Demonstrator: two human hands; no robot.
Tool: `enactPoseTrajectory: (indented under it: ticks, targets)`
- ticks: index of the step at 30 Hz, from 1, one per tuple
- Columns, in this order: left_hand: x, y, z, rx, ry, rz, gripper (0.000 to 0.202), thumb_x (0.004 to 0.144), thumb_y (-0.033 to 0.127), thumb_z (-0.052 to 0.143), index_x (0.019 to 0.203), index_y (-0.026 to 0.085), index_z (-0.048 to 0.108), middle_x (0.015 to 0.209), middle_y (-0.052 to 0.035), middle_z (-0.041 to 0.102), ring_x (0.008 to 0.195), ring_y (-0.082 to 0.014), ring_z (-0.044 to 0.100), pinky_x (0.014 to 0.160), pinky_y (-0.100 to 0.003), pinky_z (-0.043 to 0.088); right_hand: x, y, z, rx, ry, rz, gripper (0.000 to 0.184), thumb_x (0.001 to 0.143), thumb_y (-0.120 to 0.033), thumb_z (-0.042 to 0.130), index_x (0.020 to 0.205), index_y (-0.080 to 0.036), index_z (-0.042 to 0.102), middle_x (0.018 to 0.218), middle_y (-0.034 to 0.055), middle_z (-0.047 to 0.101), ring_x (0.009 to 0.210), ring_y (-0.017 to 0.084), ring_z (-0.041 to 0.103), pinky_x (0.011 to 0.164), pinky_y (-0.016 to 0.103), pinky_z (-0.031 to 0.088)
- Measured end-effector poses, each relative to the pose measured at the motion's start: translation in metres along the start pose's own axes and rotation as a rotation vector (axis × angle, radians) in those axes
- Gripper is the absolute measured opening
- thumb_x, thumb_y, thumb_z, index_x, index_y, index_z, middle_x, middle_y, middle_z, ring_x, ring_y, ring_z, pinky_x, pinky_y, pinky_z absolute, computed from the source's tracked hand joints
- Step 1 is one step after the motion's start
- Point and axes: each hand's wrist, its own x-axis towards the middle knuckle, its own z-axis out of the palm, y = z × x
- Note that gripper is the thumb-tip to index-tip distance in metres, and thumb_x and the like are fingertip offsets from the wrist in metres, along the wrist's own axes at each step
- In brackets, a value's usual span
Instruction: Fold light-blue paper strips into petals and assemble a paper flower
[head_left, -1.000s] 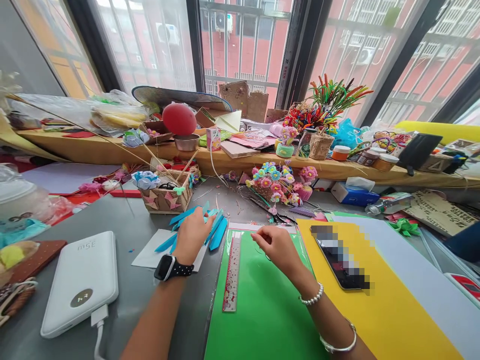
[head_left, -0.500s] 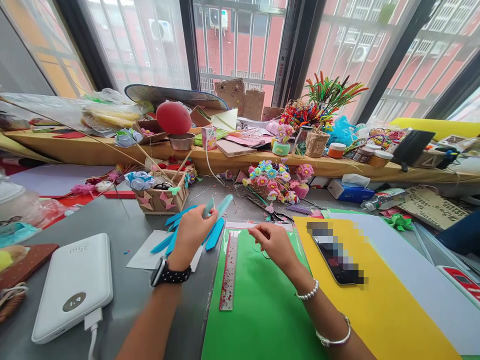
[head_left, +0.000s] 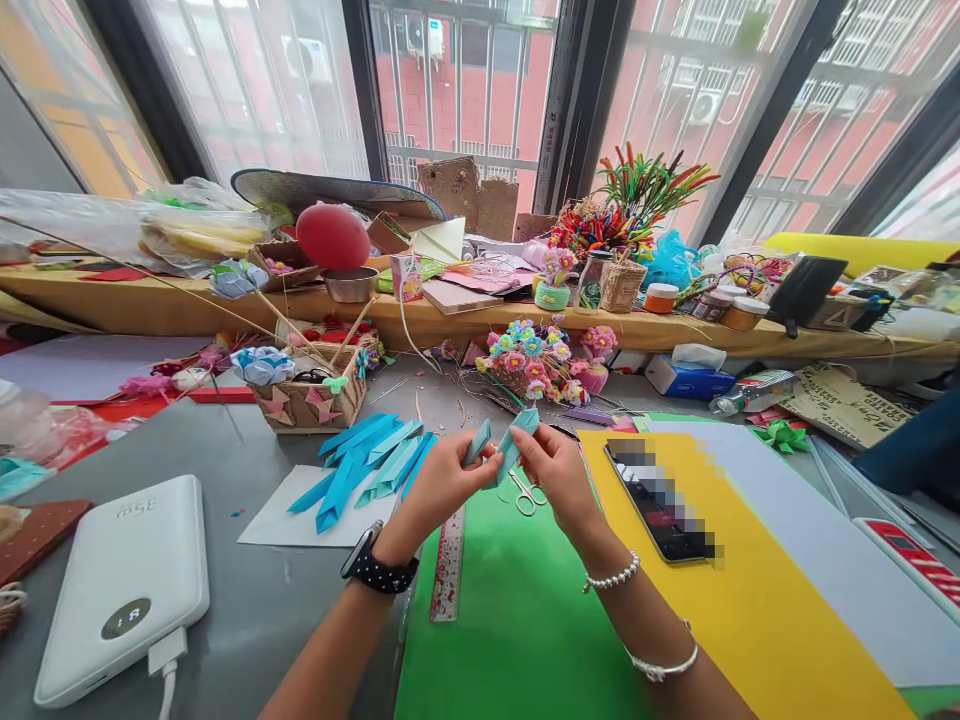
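My left hand [head_left: 450,475] is closed, pinching the lower end of a light-blue folded paper strip [head_left: 517,440]. A second small folded piece [head_left: 478,441] of the same colour sticks up from its fingers. My right hand [head_left: 559,470] grips the upper end of that strip, so both hands hold it above the green sheet [head_left: 525,620]. Just below the strip lie small scissors [head_left: 527,497], partly hidden by my fingers. A patterned ruler [head_left: 448,572] rests on the green sheet's left side. Several blue folded paper strips [head_left: 341,490] lie on white paper [head_left: 277,515] to the left.
A white power bank [head_left: 127,580] with a plugged cable lies at left. A phone [head_left: 652,500] rests on yellow paper [head_left: 750,620] at right. Behind stand a decorated basket [head_left: 311,400], crocheted flowers [head_left: 529,355], a tissue box [head_left: 690,375] and a crowded ledge [head_left: 465,325].
My left hand has come right from the blue strips with the light-blue folded pieces. My right hand has met it and taken hold of one strip. The scissors now show more clearly.
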Motion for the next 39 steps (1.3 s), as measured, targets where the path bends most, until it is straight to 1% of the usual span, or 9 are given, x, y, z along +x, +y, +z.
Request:
enactPoseTrajectory:
  ticks: [4, 8, 12, 18, 20, 24, 27, 31, 39]
  targets:
    - [0.0, -0.001, 0.006, 0.01, -0.021, 0.008, 0.024, 0.067, 0.037, 0.053, 0.057, 0.016, 0.05, 0.049, 0.0051, 0.04, 0.047, -0.008, 0.034, 0.046, -0.02, 0.027, 0.001, 0.003, 0.0, 0.002, 0.037, -0.008, 0.028, 0.072, -0.039, 0.053, 0.058, -0.017, 0.043, 0.047, -0.0077, 0.033, 0.041, 0.005, 0.027, 0.038, 0.019, 0.021]
    - [0.002, -0.006, 0.007, -0.064, -0.032, 0.016, 0.026, 0.071, 0.041, 0.049, 0.068, 0.015, 0.053, 0.057, 0.0037, 0.044, 0.052, -0.0088, 0.037, 0.05, -0.02, 0.03, 0.001, 0.001, -0.003, -0.023, 0.064, -0.023, 0.025, 0.073, -0.038, 0.053, 0.061, -0.016, 0.046, 0.047, -0.0076, 0.033, 0.041, 0.005, 0.028, 0.038, 0.019, 0.021]
    - [0.003, -0.008, 0.007, -0.093, -0.033, -0.016, 0.028, 0.068, 0.043, 0.054, 0.076, 0.015, 0.055, 0.054, 0.0056, 0.039, 0.049, -0.0079, 0.033, 0.048, -0.02, 0.027, 0.002, -0.001, -0.005, -0.012, 0.04, -0.03, 0.022, 0.073, -0.037, 0.053, 0.066, -0.016, 0.049, 0.046, -0.0077, 0.034, 0.04, 0.005, 0.03, 0.038, 0.019, 0.022]
    - [0.003, -0.008, 0.008, -0.11, -0.06, -0.06, 0.026, 0.068, 0.039, 0.053, 0.071, 0.014, 0.057, 0.053, 0.0047, 0.041, 0.048, -0.0078, 0.033, 0.047, -0.021, 0.026, 0.001, -0.001, -0.003, -0.062, 0.005, -0.015, 0.024, 0.073, -0.035, 0.054, 0.059, -0.016, 0.048, 0.043, -0.0067, 0.04, 0.04, 0.006, 0.037, 0.04, 0.019, 0.029]
    - [0.003, -0.01, 0.008, -0.099, -0.035, -0.053, 0.024, 0.067, 0.037, 0.053, 0.068, 0.013, 0.056, 0.054, 0.0037, 0.043, 0.051, -0.0083, 0.036, 0.049, -0.021, 0.028, 0.001, 0.0, -0.003, -0.074, -0.005, -0.016, 0.023, 0.071, -0.034, 0.055, 0.06, -0.015, 0.049, 0.046, -0.0055, 0.045, 0.042, 0.007, 0.042, 0.042, 0.019, 0.032]
    - [0.004, -0.016, 0.01, -0.109, 0.046, -0.046, 0.022, 0.069, 0.036, 0.05, 0.069, 0.013, 0.052, 0.057, 0.0028, 0.046, 0.053, -0.0093, 0.039, 0.051, -0.021, 0.031, 0.001, 0.002, -0.002, -0.091, -0.012, -0.007, 0.018, 0.07, -0.033, 0.055, 0.071, -0.014, 0.054, 0.053, -0.0026, 0.052, 0.048, 0.01, 0.05, 0.047, 0.021, 0.04]
    - [0.004, -0.02, 0.013, -0.055, 0.089, -0.038, 0.022, 0.069, 0.036, 0.05, 0.067, 0.014, 0.05, 0.055, 0.0039, 0.044, 0.052, -0.0091, 0.038, 0.05, -0.021, 0.031, 0.001, 0.004, -0.001, -0.191, 0.025, -0.02, 0.02, 0.072, -0.034, 0.052, 0.069, -0.014, 0.055, 0.052, -0.0012, 0.053, 0.047, 0.011, 0.051, 0.046, 0.022, 0.041]
    - [0.004, -0.024, 0.02, 0.037, 0.119, -0.016, 0.024, 0.069, 0.038, 0.049, 0.065, 0.015, 0.05, 0.053, 0.0047, 0.042, 0.05, -0.0088, 0.037, 0.048, -0.02, 0.029, -0.001, 0.007, 0.0, -0.41, 0.109, -0.106, 0.02, 0.074, -0.031, 0.049, 0.067, -0.014, 0.057, 0.06, 0.0025, 0.057, 0.052, 0.013, 0.053, 0.05, 0.024, 0.042]
    - [0.002, -0.022, 0.025, 0.209, 0.172, 0.012, 0.023, 0.071, 0.033, 0.045, 0.055, 0.016, 0.043, 0.049, 0.0055, 0.039, 0.047, -0.0079, 0.034, 0.046, -0.02, 0.023, -0.007, 0.009, 0.005, -0.732, 0.143, -0.289, 0.016, 0.078, -0.022, 0.045, 0.07, -0.015, 0.056, 0.065, 0.0032, 0.058, 0.057, 0.013, 0.053, 0.054, 0.023, 0.039]
